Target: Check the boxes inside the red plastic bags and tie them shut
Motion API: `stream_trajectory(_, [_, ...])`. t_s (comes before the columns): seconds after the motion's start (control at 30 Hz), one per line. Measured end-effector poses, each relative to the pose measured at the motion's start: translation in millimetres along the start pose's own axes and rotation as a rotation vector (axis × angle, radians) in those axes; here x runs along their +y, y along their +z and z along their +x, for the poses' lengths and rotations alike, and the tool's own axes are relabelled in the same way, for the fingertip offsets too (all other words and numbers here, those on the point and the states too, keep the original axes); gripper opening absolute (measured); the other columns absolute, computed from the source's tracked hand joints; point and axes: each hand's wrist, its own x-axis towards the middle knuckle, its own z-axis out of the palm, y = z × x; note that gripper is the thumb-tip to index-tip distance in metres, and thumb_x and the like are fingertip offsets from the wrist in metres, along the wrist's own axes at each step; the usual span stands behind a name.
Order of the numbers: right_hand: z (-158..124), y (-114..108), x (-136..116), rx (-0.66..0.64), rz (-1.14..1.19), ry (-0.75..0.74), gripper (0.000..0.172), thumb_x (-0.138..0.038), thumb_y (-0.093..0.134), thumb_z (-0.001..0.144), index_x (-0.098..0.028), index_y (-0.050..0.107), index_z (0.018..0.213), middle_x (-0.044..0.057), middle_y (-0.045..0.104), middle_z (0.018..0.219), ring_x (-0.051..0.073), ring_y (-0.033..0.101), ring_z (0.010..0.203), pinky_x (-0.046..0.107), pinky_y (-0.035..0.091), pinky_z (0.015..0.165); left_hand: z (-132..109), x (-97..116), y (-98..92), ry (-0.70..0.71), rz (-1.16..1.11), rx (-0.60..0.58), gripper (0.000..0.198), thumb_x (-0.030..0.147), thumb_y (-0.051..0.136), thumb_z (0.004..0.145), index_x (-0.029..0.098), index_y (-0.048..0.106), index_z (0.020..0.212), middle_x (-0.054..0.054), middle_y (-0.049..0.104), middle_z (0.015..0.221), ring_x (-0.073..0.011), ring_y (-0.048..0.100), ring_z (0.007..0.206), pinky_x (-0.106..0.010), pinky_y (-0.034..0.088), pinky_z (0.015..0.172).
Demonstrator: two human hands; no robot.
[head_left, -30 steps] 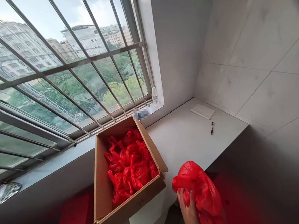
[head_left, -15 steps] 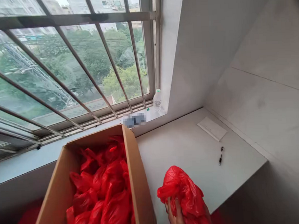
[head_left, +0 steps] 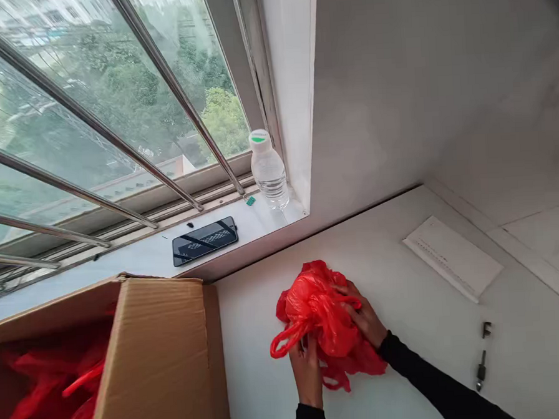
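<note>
A crumpled red plastic bag (head_left: 322,307) rests on the white table (head_left: 260,285), its loop handles sticking out at the left and at the bottom. My left hand (head_left: 307,370) grips its near left side, with the fingertips partly hidden by the plastic. Curled over the bag's right side is my right hand (head_left: 364,317), pressing into the folds. What the bag contains cannot be made out. To the left stands an open cardboard box (head_left: 160,359) with several red plastic bags (head_left: 59,390) inside.
On the windowsill lie a dark phone (head_left: 205,241) and a small green piece (head_left: 250,200), beside a clear bottle (head_left: 271,172) with a white cap. A white flat box (head_left: 453,256) and two small dark metal parts, one a short rod (head_left: 481,371), lie on the table's right. Metal bars cross the window.
The view has turned right and come closer to the table. The held red bag now sits farther in on the tabletop, and both my hands show on it.
</note>
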Motion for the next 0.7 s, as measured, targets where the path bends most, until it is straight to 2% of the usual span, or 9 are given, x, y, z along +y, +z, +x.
stream_trajectory(0.07, [1.1, -14.0, 20.3, -0.027, -0.059, 0.003, 0.049, -0.053, 0.062, 0.094, -0.029, 0.067, 0.137, 0.011, 0.055, 0.149, 0.033, 0.035, 0.152, 0.053, 0.023, 0.127, 6.6, -16.2, -5.5, 0.054, 0.052, 0.024, 0.055, 0.059, 0.077, 0.079, 0.018, 0.076, 0.115, -0.016, 0.072, 0.126, -0.0409, 0.056, 0.134, -0.051, 0.048, 0.109])
stream_trajectory(0.13, [-0.9, -27.5, 38.2, -0.032, -0.153, -0.016, 0.054, -0.053, 0.062, 0.094, -0.032, 0.061, 0.144, 0.008, 0.042, 0.161, 0.034, 0.026, 0.156, 0.056, 0.019, 0.128, 8.2, -30.6, -9.6, 0.13, 0.084, 0.035, 0.049, 0.054, 0.076, 0.082, 0.022, 0.075, 0.119, -0.014, 0.065, 0.137, -0.0386, 0.047, 0.143, -0.051, 0.042, 0.116])
stream_trajectory(0.23, [-0.9, -48.3, 54.7, 0.013, -0.398, -0.163, 0.062, -0.054, 0.056, 0.098, -0.037, 0.043, 0.156, 0.004, 0.034, 0.167, 0.033, 0.018, 0.158, 0.063, 0.008, 0.128, 6.8, -45.9, -14.3, 0.346, 0.185, 0.07, 0.039, 0.044, 0.069, 0.091, 0.026, 0.072, 0.125, -0.011, 0.062, 0.141, -0.0349, 0.047, 0.142, -0.052, 0.037, 0.12])
stream_trajectory(0.3, [0.5, -62.8, 57.5, 0.086, -0.526, -0.286, 0.061, -0.051, 0.052, 0.101, -0.04, 0.036, 0.158, 0.001, 0.035, 0.167, 0.031, 0.021, 0.158, 0.065, 0.0, 0.127, 5.0, -52.2, -19.6, 0.536, 0.289, 0.123, 0.035, 0.036, 0.063, 0.096, 0.026, 0.07, 0.129, -0.01, 0.063, 0.139, -0.0323, 0.053, 0.136, -0.052, 0.039, 0.118])
stream_trajectory(0.43, [-12.3, -89.2, 48.7, 0.292, -0.599, -0.36, 0.048, -0.042, 0.048, 0.105, -0.039, 0.045, 0.153, 0.001, 0.044, 0.163, 0.028, 0.035, 0.153, 0.065, 0.011, 0.127, -10.7, -62.4, -34.8, 0.804, 0.444, 0.245, 0.037, 0.024, 0.061, 0.097, 0.031, 0.067, 0.133, -0.006, 0.062, 0.143, -0.0276, 0.054, 0.136, -0.047, 0.041, 0.116])
stream_trajectory(0.5, [-33.4, -98.6, 36.3, 0.401, -0.548, -0.387, 0.043, -0.041, 0.051, 0.104, -0.036, 0.054, 0.146, 0.003, 0.052, 0.156, 0.029, 0.043, 0.148, 0.065, 0.018, 0.126, -32.5, -67.0, -39.3, 0.874, 0.47, 0.285, 0.038, 0.022, 0.062, 0.097, 0.031, 0.067, 0.134, -0.005, 0.063, 0.144, -0.027, 0.055, 0.136, -0.046, 0.04, 0.117])
stream_trajectory(0.57, [-65.5, -104.8, 14.9, 0.448, -0.448, -0.417, 0.035, -0.041, 0.054, 0.102, -0.035, 0.062, 0.136, 0.004, 0.06, 0.148, 0.029, 0.051, 0.141, 0.063, 0.024, 0.125, -65.6, -69.7, -40.6, 0.895, 0.462, 0.325, 0.037, 0.023, 0.063, 0.097, 0.03, 0.067, 0.133, -0.005, 0.064, 0.142, -0.0264, 0.058, 0.134, -0.044, 0.042, 0.115])
stream_trajectory(0.63, [-107.5, -109.4, -17.0, 0.365, -0.351, -0.446, 0.027, -0.04, 0.054, 0.102, -0.035, 0.068, 0.126, 0.003, 0.068, 0.136, 0.028, 0.06, 0.132, 0.059, 0.03, 0.125, -106.7, -68.5, -42.5, 0.877, 0.429, 0.39, 0.035, 0.024, 0.064, 0.096, 0.028, 0.068, 0.131, -0.006, 0.066, 0.139, -0.0251, 0.061, 0.129, -0.041, 0.046, 0.111])
stream_trajectory(0.7, [-156.6, -114.5, -55.7, 0.161, -0.252, -0.503, 0.024, -0.039, 0.054, 0.103, -0.037, 0.074, 0.115, 0.003, 0.076, 0.117, 0.026, 0.069, 0.119, 0.054, 0.04, 0.121, -151.4, -61.8, -50.2, 0.887, 0.419, 0.485, 0.034, 0.025, 0.066, 0.096, 0.026, 0.068, 0.129, -0.008, 0.067, 0.136, -0.0253, 0.062, 0.127, -0.042, 0.047, 0.11])
